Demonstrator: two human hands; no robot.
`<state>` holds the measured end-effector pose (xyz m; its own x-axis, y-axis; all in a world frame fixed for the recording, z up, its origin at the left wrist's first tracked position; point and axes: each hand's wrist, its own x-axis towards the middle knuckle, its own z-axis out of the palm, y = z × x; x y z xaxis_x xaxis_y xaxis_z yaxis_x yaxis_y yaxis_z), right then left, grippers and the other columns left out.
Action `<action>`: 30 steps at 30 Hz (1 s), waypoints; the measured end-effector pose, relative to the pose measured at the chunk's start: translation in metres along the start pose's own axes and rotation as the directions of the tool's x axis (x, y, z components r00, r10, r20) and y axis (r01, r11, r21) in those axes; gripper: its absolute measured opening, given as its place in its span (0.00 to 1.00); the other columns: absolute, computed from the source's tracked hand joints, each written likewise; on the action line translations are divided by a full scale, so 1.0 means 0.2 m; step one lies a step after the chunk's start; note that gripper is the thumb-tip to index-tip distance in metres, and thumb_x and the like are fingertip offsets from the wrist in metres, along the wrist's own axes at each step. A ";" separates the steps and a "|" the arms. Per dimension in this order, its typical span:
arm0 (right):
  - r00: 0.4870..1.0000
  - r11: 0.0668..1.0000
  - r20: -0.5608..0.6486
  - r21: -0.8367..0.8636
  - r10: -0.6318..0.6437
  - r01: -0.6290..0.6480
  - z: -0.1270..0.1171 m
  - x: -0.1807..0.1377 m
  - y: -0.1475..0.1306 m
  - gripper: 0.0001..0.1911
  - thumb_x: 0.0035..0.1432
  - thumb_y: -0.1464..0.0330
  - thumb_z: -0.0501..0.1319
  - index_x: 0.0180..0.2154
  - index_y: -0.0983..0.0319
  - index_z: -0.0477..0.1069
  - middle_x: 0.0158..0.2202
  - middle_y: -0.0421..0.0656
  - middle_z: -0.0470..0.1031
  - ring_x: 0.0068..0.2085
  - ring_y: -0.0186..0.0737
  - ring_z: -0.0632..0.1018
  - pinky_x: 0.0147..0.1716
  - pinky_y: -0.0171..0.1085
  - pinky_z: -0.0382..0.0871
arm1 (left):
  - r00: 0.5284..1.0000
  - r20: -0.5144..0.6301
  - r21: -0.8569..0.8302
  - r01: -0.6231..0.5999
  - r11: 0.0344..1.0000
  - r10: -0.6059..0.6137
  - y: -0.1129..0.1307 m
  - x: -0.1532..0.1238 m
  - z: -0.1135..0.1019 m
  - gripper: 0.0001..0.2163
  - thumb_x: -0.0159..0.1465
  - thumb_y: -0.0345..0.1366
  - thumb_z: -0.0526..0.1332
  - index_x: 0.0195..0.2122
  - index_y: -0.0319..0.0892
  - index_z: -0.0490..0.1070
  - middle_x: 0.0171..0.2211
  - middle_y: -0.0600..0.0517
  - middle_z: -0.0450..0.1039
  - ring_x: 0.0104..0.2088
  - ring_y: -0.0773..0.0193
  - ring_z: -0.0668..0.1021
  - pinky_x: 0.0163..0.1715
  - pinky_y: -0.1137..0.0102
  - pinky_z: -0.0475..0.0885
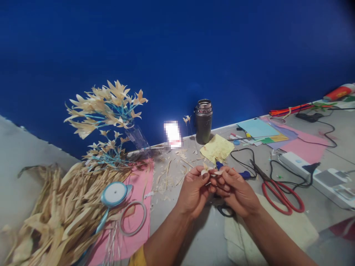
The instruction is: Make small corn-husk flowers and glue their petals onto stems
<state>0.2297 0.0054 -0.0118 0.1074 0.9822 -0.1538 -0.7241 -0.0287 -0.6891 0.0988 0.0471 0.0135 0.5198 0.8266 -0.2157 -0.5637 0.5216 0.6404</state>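
Observation:
My left hand is closed in a pinch on a small pale flower of dried husk. Close beside it, my right hand pinches a loose husk petal between thumb and forefinger. The fingers of both hands nearly meet, and the flower's lower part is hidden behind them. Just beyond the hands lies a blue-handled tool, probably a glue gun, partly covered by the right hand. Under the wrists a black handle loop shows. Large red-handled scissors lie to the right.
Finished husk flowers lean at the left above a heap of dried husks. Blue-and-white tape roll and a grey ring lie on pink paper. A dark flask stands behind; a power strip and cables lie right.

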 end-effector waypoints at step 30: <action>0.953 0.798 -0.059 -0.564 -0.296 0.213 -0.02 -0.04 -0.03 0.16 0.55 0.54 0.70 0.30 0.61 0.78 0.25 0.41 0.76 0.25 0.34 0.69 0.25 0.34 0.61 | 0.992 -0.121 0.109 -0.018 0.994 0.031 -0.03 0.04 0.00 0.20 0.45 0.38 0.80 0.32 0.39 0.72 0.21 0.56 0.73 0.21 0.72 0.72 0.25 0.76 0.67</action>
<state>0.2366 -0.0027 -0.0090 0.3572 0.9339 0.0154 -0.1704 0.0814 -0.9820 0.1060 0.0517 0.0072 0.4205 0.8621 -0.2829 -0.4998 0.4803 0.7207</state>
